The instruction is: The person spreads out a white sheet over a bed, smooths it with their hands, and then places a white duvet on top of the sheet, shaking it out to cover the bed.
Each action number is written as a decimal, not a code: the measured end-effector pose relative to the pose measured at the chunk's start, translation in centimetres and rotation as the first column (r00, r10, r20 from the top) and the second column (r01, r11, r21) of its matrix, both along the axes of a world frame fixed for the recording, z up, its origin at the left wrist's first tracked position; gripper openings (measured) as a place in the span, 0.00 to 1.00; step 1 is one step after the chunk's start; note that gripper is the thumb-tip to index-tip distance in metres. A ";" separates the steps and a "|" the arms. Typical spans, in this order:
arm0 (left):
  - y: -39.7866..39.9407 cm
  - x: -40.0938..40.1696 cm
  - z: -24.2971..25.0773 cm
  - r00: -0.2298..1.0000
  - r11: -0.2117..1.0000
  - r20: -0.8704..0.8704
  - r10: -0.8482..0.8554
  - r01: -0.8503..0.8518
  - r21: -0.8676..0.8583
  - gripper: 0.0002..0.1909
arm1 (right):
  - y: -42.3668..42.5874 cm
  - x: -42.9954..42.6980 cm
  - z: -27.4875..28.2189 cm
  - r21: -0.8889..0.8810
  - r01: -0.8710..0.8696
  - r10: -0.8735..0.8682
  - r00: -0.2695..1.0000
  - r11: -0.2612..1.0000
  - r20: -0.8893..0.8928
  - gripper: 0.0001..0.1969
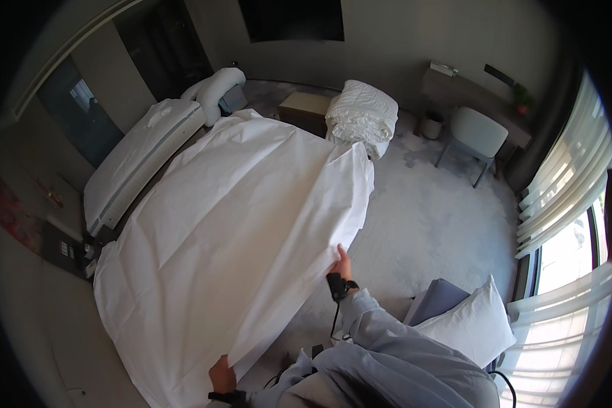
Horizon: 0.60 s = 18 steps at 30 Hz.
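Note:
A large white bed sheet (224,224) lies spread over a bed, with long creases and its near edge lifted. My left hand (223,375), at the bottom, is closed on that edge. Farther up the same side, my right hand (341,262) grips the edge near the foot half of the bed, its thumb on the cloth. Both wrists wear dark straps. The sheet hides the mattress under it.
Another bed with a bare mattress (143,153) stands beyond. A bundled duvet (362,117) rests by a bench (306,104). A chair (478,131) and bin (431,126) stand near the desk. Behind me are a white pillow (472,324), a grey-blue cushioned piece (438,301) and sheer curtains (566,188).

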<state>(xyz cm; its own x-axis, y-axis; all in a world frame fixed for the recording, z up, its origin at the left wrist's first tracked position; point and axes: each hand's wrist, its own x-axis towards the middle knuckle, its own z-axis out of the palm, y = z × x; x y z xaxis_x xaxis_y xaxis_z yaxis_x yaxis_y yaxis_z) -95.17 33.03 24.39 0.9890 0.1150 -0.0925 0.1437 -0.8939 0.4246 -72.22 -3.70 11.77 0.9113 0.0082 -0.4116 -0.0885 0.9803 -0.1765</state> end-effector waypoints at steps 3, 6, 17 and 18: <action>-0.8 0.0 -0.4 0.989 0.999 0.144 0.039 -0.040 0.008 0.10 | -6.7 5.1 0.7 -0.131 0.082 -0.063 0.987 0.988 0.148 0.26; -0.5 -0.3 -1.3 0.991 0.975 0.105 0.085 -0.105 0.195 0.13 | -10.8 8.5 2.5 -0.222 0.062 -0.032 0.990 0.973 0.136 0.22; -24.7 20.5 -4.7 0.925 0.994 0.377 -0.052 0.085 -0.070 0.39 | -12.3 10.2 12.9 -0.928 0.203 0.400 0.914 -0.313 0.065 0.29; -28.1 23.3 -3.8 0.922 0.987 0.376 -0.087 0.130 -0.092 0.37 | -12.5 10.4 12.9 -0.906 0.214 0.442 0.896 -0.365 0.033 0.26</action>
<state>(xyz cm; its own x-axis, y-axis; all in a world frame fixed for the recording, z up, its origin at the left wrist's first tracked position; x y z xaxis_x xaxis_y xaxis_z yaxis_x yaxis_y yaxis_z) -71.83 4.88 20.54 0.9610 0.0154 0.2761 -0.1382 -0.8380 0.5279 -61.86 -16.17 24.67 0.9785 0.0630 0.1963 0.1987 -0.5417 -0.8168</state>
